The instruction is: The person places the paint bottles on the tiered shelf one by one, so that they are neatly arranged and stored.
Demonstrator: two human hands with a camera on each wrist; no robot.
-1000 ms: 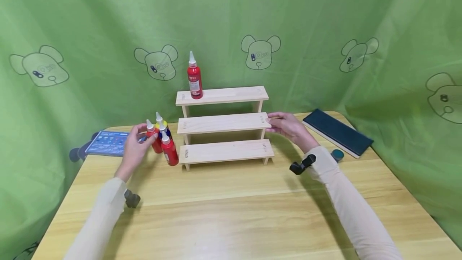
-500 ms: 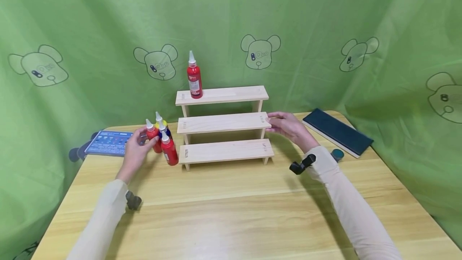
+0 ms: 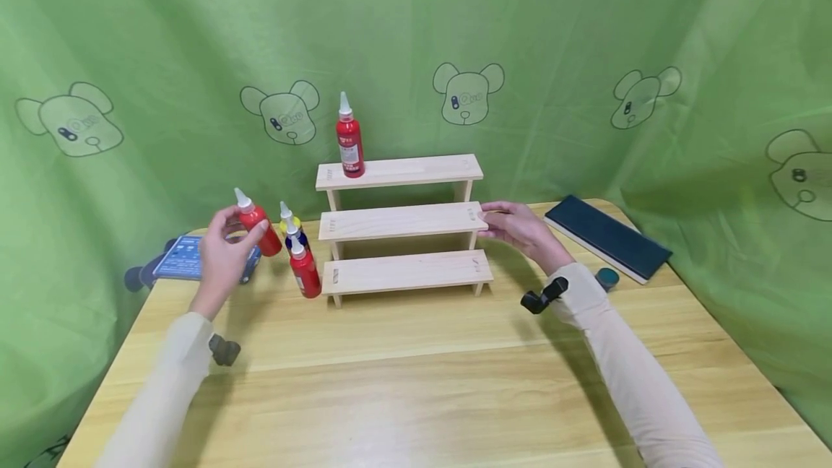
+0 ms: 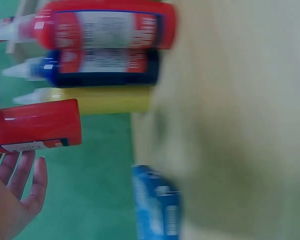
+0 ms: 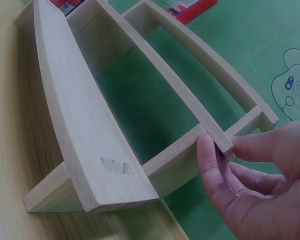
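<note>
Red bottle [image 4: 37,126] lifted, now tilted, in left fingers [image 4: 38,185]

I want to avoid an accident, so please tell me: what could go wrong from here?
The tilted red squeeze bottle could slip from the left hand. Swung inward, it might knock over the yellow squeeze bottle standing nearby. The right hand grips the middle shelf by its end; a tug could shift the wooden rack and topple the red bottle on the top shelf.
</note>
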